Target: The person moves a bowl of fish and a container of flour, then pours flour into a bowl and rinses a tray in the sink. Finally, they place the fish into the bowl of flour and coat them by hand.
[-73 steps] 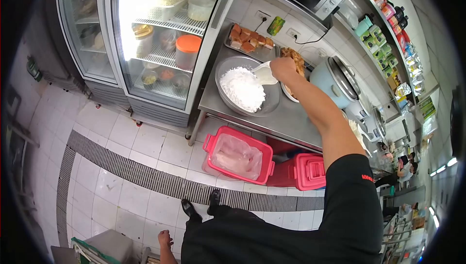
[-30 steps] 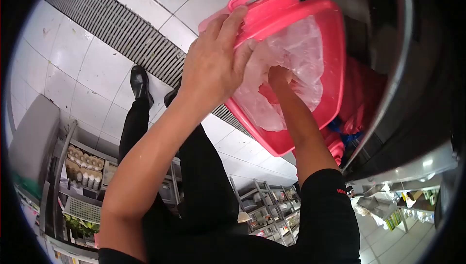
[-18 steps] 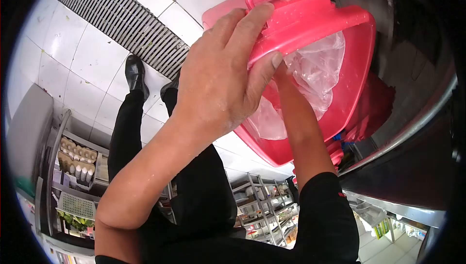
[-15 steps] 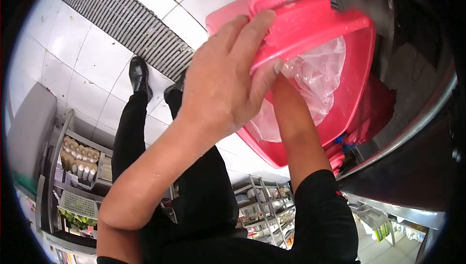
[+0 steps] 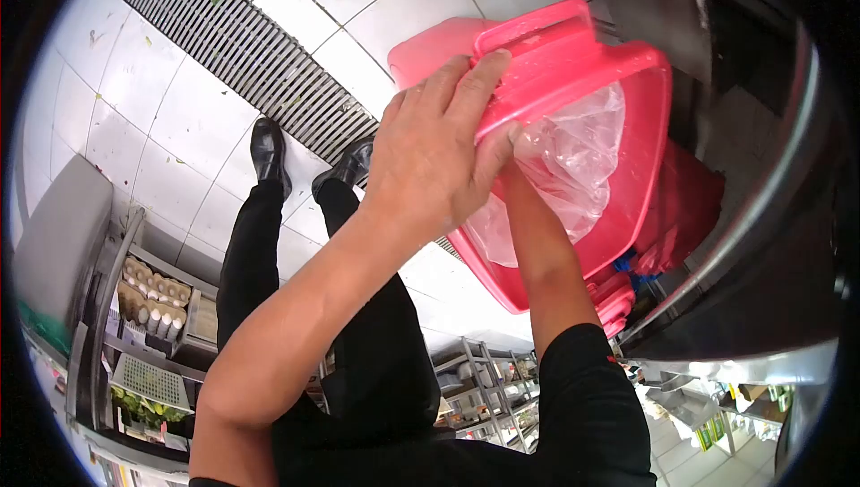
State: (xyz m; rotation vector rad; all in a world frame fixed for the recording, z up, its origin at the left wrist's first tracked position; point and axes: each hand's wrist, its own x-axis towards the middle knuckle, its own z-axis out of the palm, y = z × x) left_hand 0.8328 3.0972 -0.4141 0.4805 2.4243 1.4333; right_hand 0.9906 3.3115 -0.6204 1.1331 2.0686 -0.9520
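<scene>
**Left hand (image 5: 430,146) holds the pink tub (image 5: 652,111)**

We see a clear bag (image 5: 582,146) inside the tub, which is by the long edge of the floor grate (image 5: 242,57). Our left hand grasps the rim by the handle (image 5: 530,21), thumb over the edge. Our right arm (image 5: 542,241) goes down into the tub. The right hand is hidden, so we can't tell what its fingers do.
</scene>
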